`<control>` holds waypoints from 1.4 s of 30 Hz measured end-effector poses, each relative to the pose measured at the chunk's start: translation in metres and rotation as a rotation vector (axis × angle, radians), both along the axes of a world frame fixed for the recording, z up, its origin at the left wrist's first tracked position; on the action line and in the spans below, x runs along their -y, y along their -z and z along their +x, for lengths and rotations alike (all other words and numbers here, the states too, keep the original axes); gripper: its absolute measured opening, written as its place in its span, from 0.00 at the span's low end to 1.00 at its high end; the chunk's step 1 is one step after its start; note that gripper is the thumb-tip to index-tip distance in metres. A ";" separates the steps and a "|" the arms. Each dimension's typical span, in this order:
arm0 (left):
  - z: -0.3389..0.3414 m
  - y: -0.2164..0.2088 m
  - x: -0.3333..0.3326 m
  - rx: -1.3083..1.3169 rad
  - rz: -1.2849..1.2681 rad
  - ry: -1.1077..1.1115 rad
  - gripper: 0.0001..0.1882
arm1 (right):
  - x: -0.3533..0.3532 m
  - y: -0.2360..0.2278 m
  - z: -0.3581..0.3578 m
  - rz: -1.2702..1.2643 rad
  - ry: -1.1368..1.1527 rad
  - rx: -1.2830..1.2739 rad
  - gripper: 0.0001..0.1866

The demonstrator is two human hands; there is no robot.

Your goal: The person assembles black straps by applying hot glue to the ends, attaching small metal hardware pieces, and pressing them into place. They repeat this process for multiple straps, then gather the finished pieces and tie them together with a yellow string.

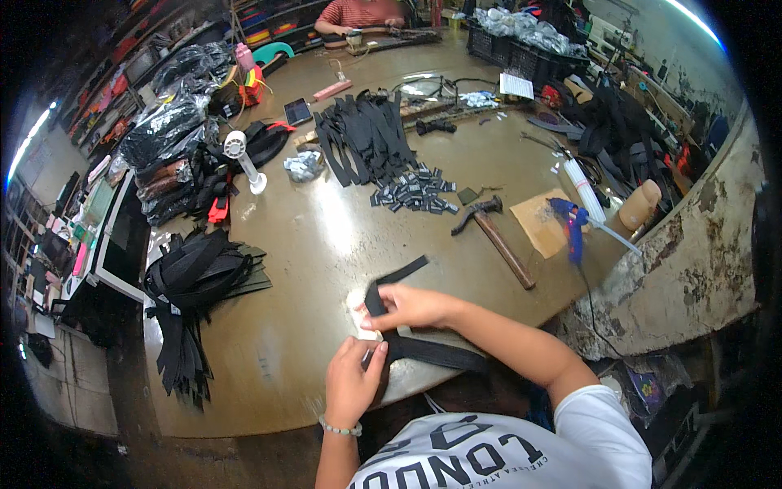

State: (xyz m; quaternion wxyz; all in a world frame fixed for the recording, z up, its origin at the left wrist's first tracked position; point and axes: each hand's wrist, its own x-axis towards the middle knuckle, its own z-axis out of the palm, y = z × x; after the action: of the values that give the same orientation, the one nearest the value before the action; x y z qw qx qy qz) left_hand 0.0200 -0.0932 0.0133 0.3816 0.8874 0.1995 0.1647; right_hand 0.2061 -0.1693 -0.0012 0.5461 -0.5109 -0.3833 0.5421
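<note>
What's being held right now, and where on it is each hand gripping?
A black webbing strap: the right hand grips it short of its far end; the left hand touches it nearer the body, exact grip unclear.

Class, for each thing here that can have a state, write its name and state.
Black strap: bent, held by left hand and right hand
Hammer: lying down, unheld
Glue gun: unheld, cord attached
White fan: upright; running or off, cannot tell
Phone: lying flat, looks dark
Small dark pieces: loose, heaped
</note>
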 end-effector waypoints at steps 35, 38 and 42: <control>0.021 0.034 0.000 0.140 0.016 -0.204 0.06 | 0.053 0.030 -0.057 0.218 0.444 1.173 0.12; 0.019 0.039 -0.004 0.090 -0.103 -0.236 0.07 | 0.050 0.029 -0.057 0.186 0.633 0.960 0.12; 0.020 0.040 -0.006 0.109 -0.073 -0.191 0.07 | 0.047 0.020 -0.056 0.166 0.611 0.996 0.09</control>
State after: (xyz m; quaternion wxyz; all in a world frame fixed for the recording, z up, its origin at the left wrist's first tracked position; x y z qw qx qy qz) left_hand 0.0399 -0.0871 -0.0270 0.4065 0.8396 0.2679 0.2410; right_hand 0.1499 -0.2164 -0.0215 0.4700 -0.7467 -0.4702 0.0232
